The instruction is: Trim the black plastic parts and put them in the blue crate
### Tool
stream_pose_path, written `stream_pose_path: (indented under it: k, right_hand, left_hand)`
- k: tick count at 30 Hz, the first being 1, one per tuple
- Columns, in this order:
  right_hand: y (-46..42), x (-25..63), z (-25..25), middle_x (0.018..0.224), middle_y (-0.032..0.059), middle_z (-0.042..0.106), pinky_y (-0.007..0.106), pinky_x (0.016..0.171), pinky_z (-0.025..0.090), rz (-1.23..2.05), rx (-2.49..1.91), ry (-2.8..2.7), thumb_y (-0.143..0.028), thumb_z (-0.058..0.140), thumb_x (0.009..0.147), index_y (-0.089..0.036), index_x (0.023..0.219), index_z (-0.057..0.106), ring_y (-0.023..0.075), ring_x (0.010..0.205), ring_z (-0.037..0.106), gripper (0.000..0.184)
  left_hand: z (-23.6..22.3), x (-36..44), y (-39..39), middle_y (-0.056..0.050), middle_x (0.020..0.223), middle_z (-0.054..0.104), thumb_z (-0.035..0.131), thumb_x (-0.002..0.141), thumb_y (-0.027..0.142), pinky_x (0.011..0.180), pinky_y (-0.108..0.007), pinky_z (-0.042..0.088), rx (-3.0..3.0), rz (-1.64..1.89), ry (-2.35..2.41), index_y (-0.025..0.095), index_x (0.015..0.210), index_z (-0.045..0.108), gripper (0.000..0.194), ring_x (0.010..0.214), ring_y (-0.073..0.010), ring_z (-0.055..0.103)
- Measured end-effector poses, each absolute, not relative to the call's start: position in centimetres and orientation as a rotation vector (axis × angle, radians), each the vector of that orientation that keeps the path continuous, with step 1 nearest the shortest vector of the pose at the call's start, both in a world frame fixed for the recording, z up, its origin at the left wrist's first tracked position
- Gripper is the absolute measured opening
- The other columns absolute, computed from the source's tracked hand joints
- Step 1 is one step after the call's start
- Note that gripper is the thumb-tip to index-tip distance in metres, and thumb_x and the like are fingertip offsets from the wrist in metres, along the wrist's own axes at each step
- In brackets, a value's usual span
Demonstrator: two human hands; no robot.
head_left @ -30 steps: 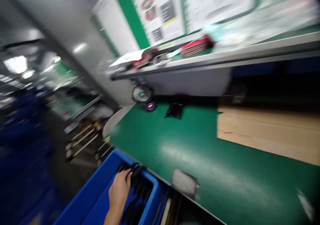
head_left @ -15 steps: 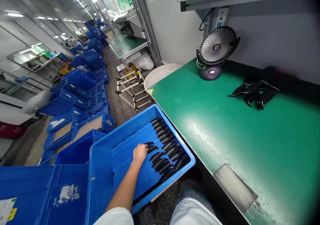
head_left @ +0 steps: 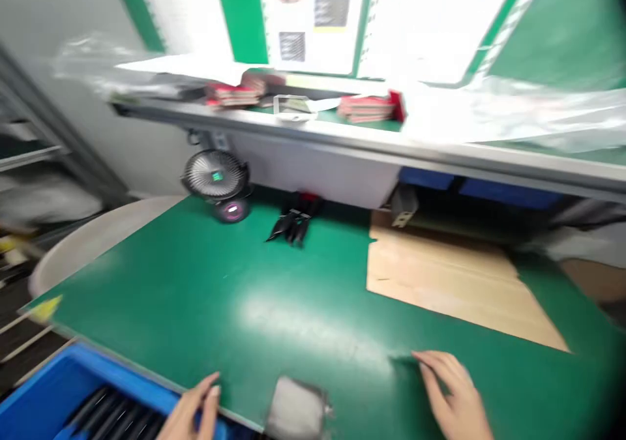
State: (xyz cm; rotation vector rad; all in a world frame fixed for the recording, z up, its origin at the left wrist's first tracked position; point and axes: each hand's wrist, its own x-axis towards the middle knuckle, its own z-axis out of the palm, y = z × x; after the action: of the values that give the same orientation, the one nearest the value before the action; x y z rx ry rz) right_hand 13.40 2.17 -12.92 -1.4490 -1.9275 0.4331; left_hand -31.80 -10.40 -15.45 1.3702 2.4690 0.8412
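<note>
My left hand [head_left: 193,410] is at the bottom, over the near edge of the green table [head_left: 195,296] and beside a blue crate [head_left: 83,365]. Its thumb and fingers are a little apart, with no object visible between them. Inside the crate lie several black curved pieces [head_left: 115,414], side by side and partly cut off. My right hand [head_left: 457,397] hovers low over the tabletop at the right, fingers stretched forward and the thumb below them, holding nothing that I can see. Between the hands, a grey flat block [head_left: 297,409] lies at the table's front. Motion blurs the view.
Towards the back stand a small black fan [head_left: 216,176] and a pile of black pieces [head_left: 293,221]. A cardboard sheet [head_left: 450,283] lies at the right. Above runs a shelf [head_left: 342,137] with red-and-white bundles [head_left: 369,107] and clear plastic bags.
The view has swung right from the crate to the table. My left hand has left the black pieces in the crate and come to the table edge. My right hand has come into view.
</note>
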Motion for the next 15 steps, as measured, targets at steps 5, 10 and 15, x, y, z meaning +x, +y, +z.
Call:
stream_pose_path:
  k: [5, 10, 15]
  right_hand:
    - [13.1, 15.0, -10.3, 0.101, 0.0106, 0.067, 0.035, 0.080, 0.052, 0.378, -1.478, -1.789, -0.036, 0.037, 0.093, -0.019, 0.103, 0.066, 0.0224, 0.095, 0.061, 0.035]
    - [25.8, 20.8, -7.8, 0.111, 0.0096, 0.064, 0.038, 0.090, 0.046, 0.249, -1.642, -1.706, -0.030, 0.038, 0.090, -0.017, 0.120, 0.059, 0.0237, 0.105, 0.055, 0.038]
    - [38.7, 25.1, -6.7, 0.128, 0.0061, 0.055, 0.047, 0.100, 0.033, 0.180, -1.802, -1.747, -0.031, 0.046, 0.090, -0.025, 0.132, 0.050, 0.0306, 0.124, 0.035, 0.042]
  left_hand:
    - [-12.3, -13.5, 7.2, -0.004, 0.085, 0.070, 0.046, 0.087, 0.046, 0.072, -0.027, 0.052, 1.618, 0.891, 1.569, 0.022, 0.104, 0.066, 0.036, 0.075, -0.0178, 0.064]
    - [-13.4, -6.7, 15.2, -0.002, 0.063, 0.062, 0.043, 0.087, 0.048, 0.054, -0.023, 0.043, 1.627, 0.891, 1.558, 0.016, 0.092, 0.066, 0.039, 0.056, -0.0156, 0.055]
    - [-15.0, -6.9, 16.3, -0.001, 0.061, 0.057, 0.044, 0.087, 0.047, 0.053, -0.023, 0.039, 1.707, 0.799, 1.703, 0.019, 0.081, 0.062, 0.034, 0.054, -0.0150, 0.051]
